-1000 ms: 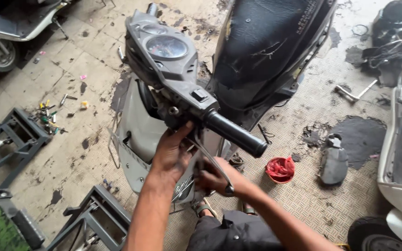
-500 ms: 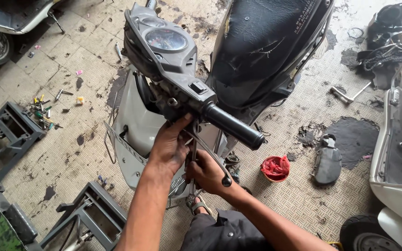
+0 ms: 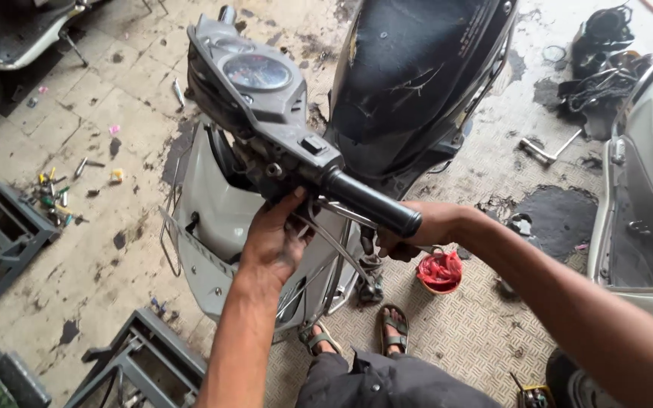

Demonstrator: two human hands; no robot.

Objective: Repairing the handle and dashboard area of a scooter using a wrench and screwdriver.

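**Two hands under a scooter's handlebar**

A grey scooter (image 3: 213, 204) stands in the middle of the scene with its front body panels off, its black seat (image 3: 417, 75) reaching toward the far right. The handlebar housing (image 3: 266, 106), with a round speedometer (image 3: 257, 72) set in it, runs from far left toward the near right and ends in a black rubber grip (image 3: 372, 202).

The left hand (image 3: 275, 240) reaches up beneath the housing just left of the grip, fingers curled and pressed to the underside by the lever mount; whether they are clamped on a part there cannot be told. The right hand (image 3: 417, 230) sits at the outer end of the grip, partly hidden behind it, fingers closed around something under the bar end; what it grasps is not clear. Thin metal cables (image 3: 334, 249) drop from the bar between the two hands.

The person's sandalled feet (image 3: 353, 332) stand on a chequer-plate floor. A small red bowl (image 3: 440, 272) lies just right of the feet. Small tools and bits (image 3: 54, 195) are scattered on the stained tiles at left, beside a grey metal stand (image 3: 1, 234). Another white scooter (image 3: 651, 166) stands at the right edge.
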